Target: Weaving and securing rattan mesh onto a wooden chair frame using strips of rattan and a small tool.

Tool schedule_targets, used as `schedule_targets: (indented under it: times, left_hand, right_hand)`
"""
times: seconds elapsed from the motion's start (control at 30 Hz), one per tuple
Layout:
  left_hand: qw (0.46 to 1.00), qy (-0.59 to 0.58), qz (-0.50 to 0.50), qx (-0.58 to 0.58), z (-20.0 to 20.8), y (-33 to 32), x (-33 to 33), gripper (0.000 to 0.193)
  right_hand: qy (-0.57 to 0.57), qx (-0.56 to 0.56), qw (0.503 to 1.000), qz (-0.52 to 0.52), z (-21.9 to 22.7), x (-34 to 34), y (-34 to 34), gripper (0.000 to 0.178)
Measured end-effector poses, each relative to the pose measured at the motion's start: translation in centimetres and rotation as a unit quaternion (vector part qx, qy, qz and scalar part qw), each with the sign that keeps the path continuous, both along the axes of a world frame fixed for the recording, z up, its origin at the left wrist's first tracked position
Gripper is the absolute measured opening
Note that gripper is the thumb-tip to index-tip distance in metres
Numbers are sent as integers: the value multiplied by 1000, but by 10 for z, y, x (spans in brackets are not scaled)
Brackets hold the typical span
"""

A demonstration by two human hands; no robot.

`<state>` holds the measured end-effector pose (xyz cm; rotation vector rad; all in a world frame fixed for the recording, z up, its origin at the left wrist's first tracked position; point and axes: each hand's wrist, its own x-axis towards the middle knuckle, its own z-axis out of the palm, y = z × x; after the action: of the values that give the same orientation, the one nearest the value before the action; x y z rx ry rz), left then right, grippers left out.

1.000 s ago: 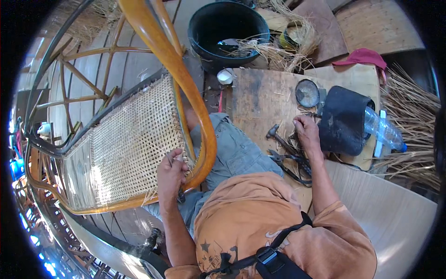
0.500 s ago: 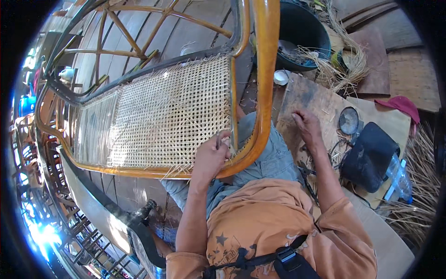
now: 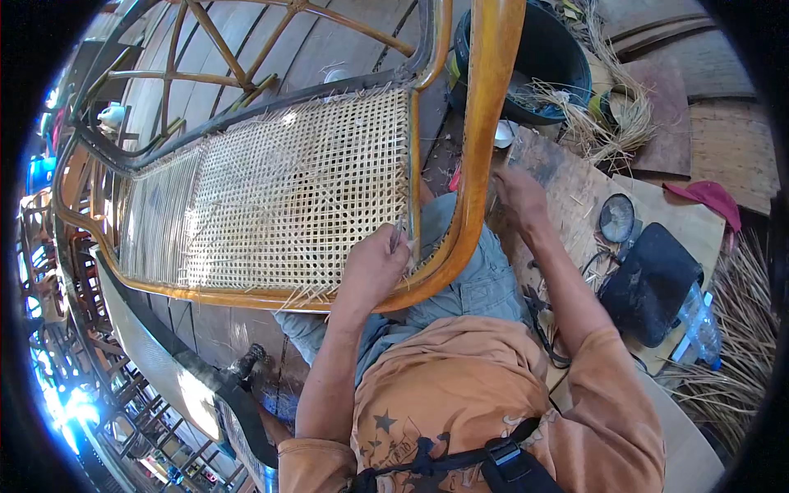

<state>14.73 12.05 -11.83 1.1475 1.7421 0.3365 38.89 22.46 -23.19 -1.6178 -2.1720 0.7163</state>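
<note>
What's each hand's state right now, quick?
Left hand: closed on a thin tool.
Right hand: partly curled; can't tell if it's closed on anything.

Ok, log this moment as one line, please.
Left hand: holds slim object, at corner of cane panel | Right hand: beside curved wooden frame, grip unclear | Nearby: dark bucket, red cap

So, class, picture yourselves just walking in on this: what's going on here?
A person in an orange shirt is at work on a woven cane panel in a glossy wooden frame. The left hand pinches a thin tool at the panel's right edge. The right hand is just right of the frame; whether it holds anything is unclear. Most of the panel is open mesh, its left end shows closely set parallel strands, and loose ends stick out along the lower edge.
</note>
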Motion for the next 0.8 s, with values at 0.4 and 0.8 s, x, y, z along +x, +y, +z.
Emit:
schedule_targets:
  times: [0.4, 0.8]
  left_hand:
    - [928, -242, 269, -90, 4, 4, -23, 14]
    - [971, -182, 130, -87, 7, -1, -12, 26]
  right_hand:
    - [-577, 337, 671, 322, -70, -67, 69, 24]
    - [-404, 135, 861, 278, -32, -81, 79, 17]
